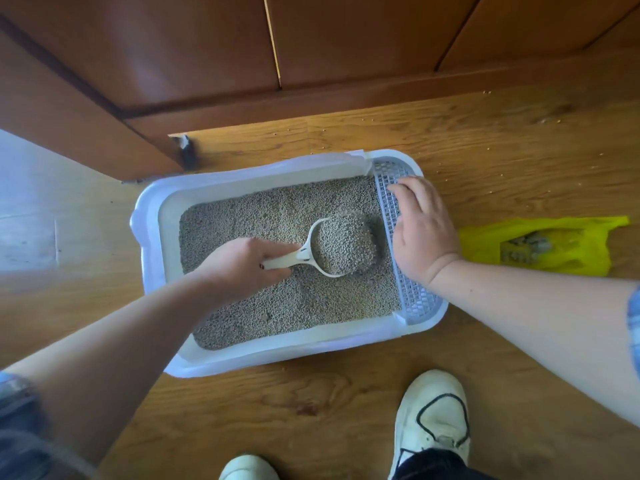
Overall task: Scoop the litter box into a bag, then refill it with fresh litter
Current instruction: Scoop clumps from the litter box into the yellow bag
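Warm-brown wood-grain plank floor [346, 410]. At centre, standing flat on it, a white rectangular litter box [149, 237], long side running from 9 to 3 o'clock. At 3 o'clock, near the box, lying flat on the planks, a crumpled yellow plastic bag [581, 244]. Strewn from 1 to 2 o'clock, apart from the box, small loose litter grains [486, 92]. Planted at 5 o'clock, a white sneaker [433, 420]; at 6 o'clock, cut by the frame edge, the toe of a second sneaker [247, 468]. At 9 o'clock, a paler floor section [31, 216].
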Demonstrator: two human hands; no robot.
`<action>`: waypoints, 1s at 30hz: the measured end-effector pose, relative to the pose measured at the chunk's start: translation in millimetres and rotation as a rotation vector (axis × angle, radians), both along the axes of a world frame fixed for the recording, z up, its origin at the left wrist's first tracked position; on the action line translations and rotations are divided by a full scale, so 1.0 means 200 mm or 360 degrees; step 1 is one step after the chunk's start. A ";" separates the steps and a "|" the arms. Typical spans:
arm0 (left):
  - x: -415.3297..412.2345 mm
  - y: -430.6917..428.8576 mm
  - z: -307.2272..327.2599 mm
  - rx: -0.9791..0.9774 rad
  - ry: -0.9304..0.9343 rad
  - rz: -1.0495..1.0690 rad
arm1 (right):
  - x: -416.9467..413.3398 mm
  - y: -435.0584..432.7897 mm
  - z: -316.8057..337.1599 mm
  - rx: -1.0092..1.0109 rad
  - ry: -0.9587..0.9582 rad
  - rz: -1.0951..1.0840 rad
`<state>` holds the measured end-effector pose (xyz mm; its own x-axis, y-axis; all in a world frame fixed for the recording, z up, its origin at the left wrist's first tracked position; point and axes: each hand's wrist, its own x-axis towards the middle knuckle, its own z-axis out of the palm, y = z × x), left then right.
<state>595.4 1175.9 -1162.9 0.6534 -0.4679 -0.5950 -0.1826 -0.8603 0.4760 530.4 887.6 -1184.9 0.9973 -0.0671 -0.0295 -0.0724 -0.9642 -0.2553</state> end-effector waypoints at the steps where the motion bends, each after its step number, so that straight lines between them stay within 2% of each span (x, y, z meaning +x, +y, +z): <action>1: -0.01 0.02 0.00 -0.0011 -0.0008 0.0007 | 0.00 0.00 0.00 -0.0006 -0.0001 -0.0002; 14: -0.05 0.15 0.07 -0.0096 0.0055 0.0078 | -0.01 0.01 0.00 -0.0047 -0.0024 -0.0012; 22: -0.05 0.16 0.09 -0.0325 0.0179 0.0285 | 0.00 0.01 0.00 -0.0050 -0.0029 -0.0004; 30: -0.06 0.15 0.10 -0.0359 0.0008 0.0266 | -0.01 0.01 -0.01 0.0007 -0.0043 -0.0011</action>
